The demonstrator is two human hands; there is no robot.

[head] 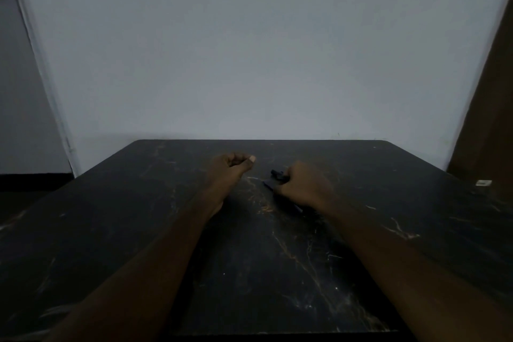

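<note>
Pinching a dark object (278, 176), right grip (304, 184), left grip (232, 167) curled round nothing — table (277, 272) edges well away.

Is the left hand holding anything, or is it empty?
Empty, as far as shows: the left hand is curled in a fist with nothing visible in it. The right hand grips a small dark object.

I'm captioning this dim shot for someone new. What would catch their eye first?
Two bare forearms reach across a black veined table toward a pale wall. The right hand grips a small dark object mid-table; the left hand beside it is curled, holding nothing visible.
</note>
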